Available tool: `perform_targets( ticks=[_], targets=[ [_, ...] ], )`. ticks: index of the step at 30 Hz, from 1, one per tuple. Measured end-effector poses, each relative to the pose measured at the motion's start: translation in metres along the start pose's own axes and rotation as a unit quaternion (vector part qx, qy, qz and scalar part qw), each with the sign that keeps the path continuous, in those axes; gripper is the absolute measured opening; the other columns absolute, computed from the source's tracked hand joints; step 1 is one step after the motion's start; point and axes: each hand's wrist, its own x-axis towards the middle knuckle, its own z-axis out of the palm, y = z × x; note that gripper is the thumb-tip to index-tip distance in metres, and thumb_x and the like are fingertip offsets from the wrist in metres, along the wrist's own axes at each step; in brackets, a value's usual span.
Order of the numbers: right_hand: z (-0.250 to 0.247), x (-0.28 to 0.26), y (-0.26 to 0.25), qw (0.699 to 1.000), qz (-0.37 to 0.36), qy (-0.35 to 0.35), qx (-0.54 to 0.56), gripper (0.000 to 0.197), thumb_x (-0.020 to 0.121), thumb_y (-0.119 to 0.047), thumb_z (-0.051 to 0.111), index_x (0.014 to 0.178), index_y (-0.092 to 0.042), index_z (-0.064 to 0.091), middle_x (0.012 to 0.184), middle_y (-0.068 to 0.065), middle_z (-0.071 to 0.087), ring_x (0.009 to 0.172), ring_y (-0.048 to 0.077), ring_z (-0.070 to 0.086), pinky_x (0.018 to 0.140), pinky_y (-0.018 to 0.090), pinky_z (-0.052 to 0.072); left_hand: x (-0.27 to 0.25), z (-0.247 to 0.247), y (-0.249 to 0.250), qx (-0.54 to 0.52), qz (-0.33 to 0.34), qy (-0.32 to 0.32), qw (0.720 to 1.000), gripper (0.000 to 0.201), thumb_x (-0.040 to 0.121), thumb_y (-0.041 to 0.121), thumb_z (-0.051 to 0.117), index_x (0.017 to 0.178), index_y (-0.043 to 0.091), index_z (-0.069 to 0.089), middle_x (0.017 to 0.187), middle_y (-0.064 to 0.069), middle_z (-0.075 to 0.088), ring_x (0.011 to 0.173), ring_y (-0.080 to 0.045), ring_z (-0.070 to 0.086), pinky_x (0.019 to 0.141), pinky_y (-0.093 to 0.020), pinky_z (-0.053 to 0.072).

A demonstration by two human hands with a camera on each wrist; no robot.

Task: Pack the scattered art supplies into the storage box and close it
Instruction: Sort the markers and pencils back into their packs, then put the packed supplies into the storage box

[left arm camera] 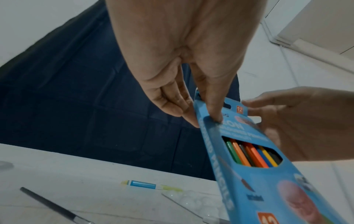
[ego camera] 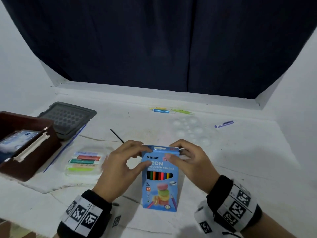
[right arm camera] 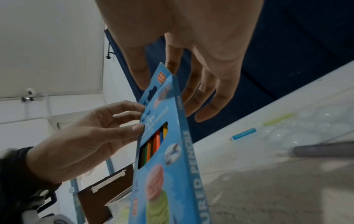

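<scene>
A: Nearest to us, we had the pencil box (ego camera: 160,179) standing on the table (ego camera: 240,160), tilted toward us. Our left hand (ego camera: 118,170) pinched its upper left edge between thumb and fingers. Our right hand (ego camera: 190,162) pinched the upper right corner, thumb on the front, fingers curled behind.

B: What did we judge the main hazard to be?

A: The top flap. We could not tell whether it was tucked in. If it was loose, tilting the pack on the way across could spill pencils.

B: And to the left?

A: The marker pack (ego camera: 84,162) lay flat, just beside our left hand. A low sweep toward the storage box (ego camera: 29,148) could knock it. The box stood open beyond it, already holding something, so the pencil box might catch on the rim or the white latch (ego camera: 30,148).

B: Farther out?

A: The brush (ego camera: 117,136) lay just behind our hands, and the clear palette (ego camera: 192,129) behind it. The pens (ego camera: 169,111) and the purple pen (ego camera: 223,124) lay well apart. The lid (ego camera: 68,119) lay behind the box. We judged that round pens could roll if nudged.
</scene>
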Motion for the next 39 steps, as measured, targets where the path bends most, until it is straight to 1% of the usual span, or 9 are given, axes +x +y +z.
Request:
perform_targets(
  ticks=[5, 9, 11, 15, 20, 26, 30, 37, 39],
  targets=[
    [0.013, -0.003, 0.016, 0.990, 0.128, -0.052, -0.008, 0.056, 0.074, -0.003, 0.081, 0.115, -0.024, 0.051, 0.102, 0.001, 0.071, 0.087, 0.016, 0.071, 0.070, 0.029, 0.058, 0.013, -0.009, -0.018, -0.044, 0.019, -0.039, 0.998, 0.029, 0.084, 0.025, 0.081, 0.110, 0.030, 0.070, 0.105, 0.013, 0.066, 0.090, -0.011, 0.060, 0.077, -0.020, 0.048],
    [0.029, -0.011, 0.040, 0.974, 0.191, -0.083, -0.092, 0.053, 0.067, -0.019, 0.083, 0.112, -0.027, 0.056, 0.102, 0.004, 0.071, 0.087, 0.022, 0.071, 0.079, 0.041, 0.059, 0.013, -0.022, -0.035, -0.084, -0.007, -0.075, 0.994, 0.035, 0.084, 0.022, 0.079, 0.112, 0.036, 0.065, 0.110, 0.014, 0.065, 0.094, -0.009, 0.063, 0.079, -0.018, 0.051],
    [0.039, -0.017, 0.044, 0.977, 0.183, -0.051, -0.098, 0.047, 0.065, -0.023, 0.082, 0.105, -0.025, 0.058, 0.099, 0.004, 0.070, 0.085, 0.021, 0.070, 0.077, 0.043, 0.059, 0.011, -0.026, -0.042, -0.105, -0.024, -0.093, 0.990, 0.033, 0.086, 0.028, 0.077, 0.114, 0.038, 0.064, 0.112, 0.014, 0.064, 0.093, -0.009, 0.065, 0.081, -0.023, 0.052],
    [0.056, -0.019, 0.041, 0.985, 0.154, 0.037, -0.067, 0.035, 0.080, 0.002, 0.072, 0.103, -0.020, 0.059, 0.097, 0.005, 0.070, 0.086, 0.023, 0.071, 0.074, 0.047, 0.060, 0.007, -0.040, -0.055, -0.147, -0.044, -0.098, 0.983, 0.035, 0.087, 0.047, 0.067, 0.120, 0.041, 0.059, 0.116, 0.017, 0.062, 0.099, -0.010, 0.065, 0.086, -0.026, 0.052],
    [0.072, -0.015, 0.023, 0.986, 0.105, 0.113, -0.058, 0.026, 0.086, 0.001, 0.068, 0.101, -0.018, 0.060, 0.091, 0.001, 0.073, 0.084, 0.018, 0.072, 0.068, 0.043, 0.060, -0.003, -0.067, -0.062, -0.196, -0.074, -0.067, 0.976, 0.031, 0.093, 0.045, 0.056, 0.123, 0.040, 0.055, 0.104, 0.013, 0.066, 0.091, -0.014, 0.068, 0.073, -0.021, 0.051],
    [0.096, 0.007, 0.000, 0.991, 0.075, 0.065, -0.093, 0.028, 0.085, 0.004, 0.066, 0.098, -0.020, 0.064, 0.085, 0.000, 0.074, 0.079, 0.015, 0.073, 0.068, 0.047, 0.059, -0.039, -0.093, -0.077, -0.225, -0.143, -0.006, 0.964, 0.039, 0.095, 0.047, 0.052, 0.133, 0.041, 0.047, 0.102, 0.008, 0.069, 0.090, -0.015, 0.070, 0.075, -0.018, 0.050],
    [0.123, 0.028, -0.021, 0.994, 0.030, 0.033, -0.103, 0.026, 0.083, -0.002, 0.070, 0.095, -0.025, 0.068, 0.079, -0.004, 0.073, 0.074, 0.013, 0.072, 0.062, 0.041, 0.059, -0.052, -0.125, -0.093, -0.218, -0.159, 0.039, 0.962, 0.035, 0.099, 0.046, 0.049, 0.133, 0.041, 0.050, 0.099, -0.002, 0.072, 0.089, -0.017, 0.071, 0.080, -0.021, 0.052],
    [0.161, 0.068, -0.047, 0.994, -0.039, -0.004, -0.104, 0.026, 0.082, -0.004, 0.072, 0.095, -0.027, 0.071, 0.082, -0.006, 0.072, 0.077, 0.008, 0.069, 0.066, 0.030, 0.058, -0.052, -0.172, -0.120, -0.199, -0.176, 0.106, 0.958, 0.030, 0.101, 0.039, 0.049, 0.130, 0.032, 0.055, 0.103, 0.005, 0.073, 0.087, -0.018, 0.069, 0.081, -0.032, 0.051],
    [0.173, 0.080, -0.051, 0.993, -0.053, -0.010, -0.103, 0.026, 0.083, -0.006, 0.073, 0.096, -0.029, 0.071, 0.087, -0.009, 0.073, 0.081, 0.008, 0.070, 0.067, 0.028, 0.059, -0.051, -0.184, -0.130, -0.199, -0.178, 0.129, 0.955, 0.033, 0.099, 0.037, 0.047, 0.130, 0.031, 0.056, 0.099, 0.006, 0.072, 0.083, -0.013, 0.068, 0.080, -0.027, 0.050]
  ],
)
